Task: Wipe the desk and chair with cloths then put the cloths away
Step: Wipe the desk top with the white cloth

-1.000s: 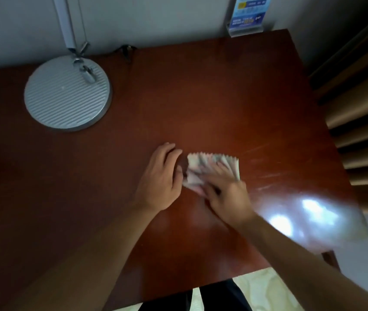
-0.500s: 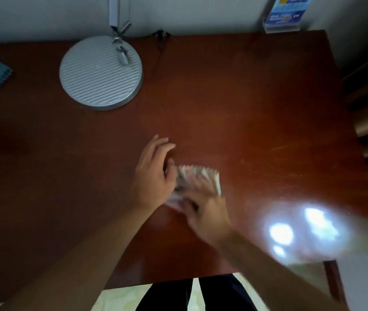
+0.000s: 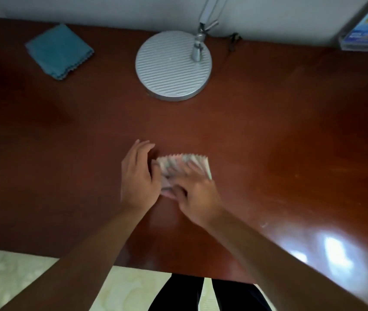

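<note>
A small pale folded cloth [image 3: 184,161] with a zigzag edge lies on the red-brown desk [image 3: 257,135], near its front middle. My right hand [image 3: 193,194] lies flat on the cloth, fingers spread over it and blurred. My left hand [image 3: 139,173] rests on the desk just left of the cloth, fingers straight, its thumb side against the cloth's left edge. A second cloth, teal and folded [image 3: 59,51], lies at the desk's far left corner, away from both hands.
A round ribbed grey lamp base [image 3: 171,66] with its stem stands at the back middle. A blue leaflet in a clear stand [image 3: 367,30] is at the back right against the wall. Pale floor [image 3: 16,279] shows below the desk's front edge.
The view has swung left, bringing the teal cloth fully into sight. Both hands and the pale cloth have slid left across the desk, staying together.
</note>
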